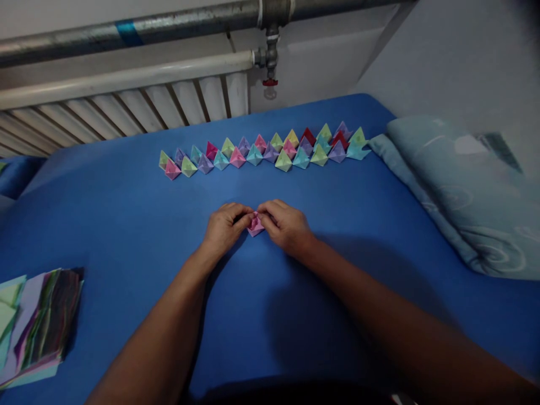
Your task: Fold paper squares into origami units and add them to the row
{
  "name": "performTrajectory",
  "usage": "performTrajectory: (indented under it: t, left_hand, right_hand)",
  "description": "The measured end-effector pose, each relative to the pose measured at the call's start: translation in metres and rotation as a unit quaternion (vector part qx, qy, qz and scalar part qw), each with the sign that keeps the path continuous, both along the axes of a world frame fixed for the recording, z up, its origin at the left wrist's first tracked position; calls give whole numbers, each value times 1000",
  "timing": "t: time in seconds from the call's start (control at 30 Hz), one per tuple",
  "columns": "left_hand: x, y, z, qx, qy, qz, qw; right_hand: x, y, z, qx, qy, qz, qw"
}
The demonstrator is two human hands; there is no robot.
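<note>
A small pink origami boat (255,227) sits low over the blue surface (139,225), pinched between both my hands. My left hand (228,226) closes thumb and fingers on its left edge. On the opposite edge, my right hand (286,225) grips it the same way. The fingertips almost meet above the paper and hide part of its upper side. Farther back, several finished origami boats (254,155) in pink, green, blue, purple, yellow and red stand in two close rows.
At the lower left lies a stack of coloured paper (42,320). A folded grey-green patterned cloth (459,197) rests at the right. Behind the surface are a white radiator (181,101), a metal pipe (181,25) and a red-handled valve (270,82).
</note>
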State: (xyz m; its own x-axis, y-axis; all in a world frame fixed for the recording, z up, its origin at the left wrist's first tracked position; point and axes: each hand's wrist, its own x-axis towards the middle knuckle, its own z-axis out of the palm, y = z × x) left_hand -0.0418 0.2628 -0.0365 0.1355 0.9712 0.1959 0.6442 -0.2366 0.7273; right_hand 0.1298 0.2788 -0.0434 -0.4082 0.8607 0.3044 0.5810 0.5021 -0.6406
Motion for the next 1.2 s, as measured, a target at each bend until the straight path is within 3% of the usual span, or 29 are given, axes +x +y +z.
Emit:
performTrajectory:
  t: [0.67, 1.2]
  left_hand:
    - [1, 1, -1, 18, 9, -9, 1000]
    - [2, 1, -3, 17, 23, 7, 1000]
  right_hand:
    - [-5, 5, -2, -26, 66, -35, 997]
    - [-7, 7, 2, 39, -38, -13, 998]
